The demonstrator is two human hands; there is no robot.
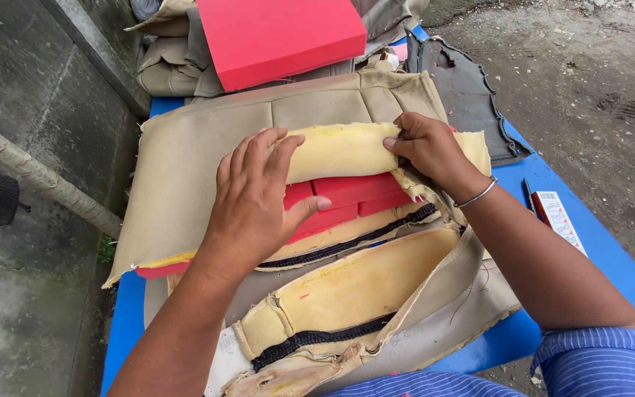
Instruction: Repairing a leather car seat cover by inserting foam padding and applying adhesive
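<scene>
A beige seat cover (185,162) lies spread on a blue table (597,250), its yellow foam backing folded up in a roll (339,151). My left hand (255,202) presses flat on the cover, fingers on the roll's left end. At the roll's right end my right hand (428,151), a metal bangle on its wrist, pinches the folded edge. Red foam strips (347,195) lie under the fold. Below them, more foam-backed panels (347,294) with black hook strips (317,338) show.
A red foam block (281,37) rests on more beige covers (174,66) at the far end. A grey fabric piece (472,95) lies at the back right. A small red-and-white box (556,217) and a pen (528,195) sit on the right of the table. Concrete ground surrounds it.
</scene>
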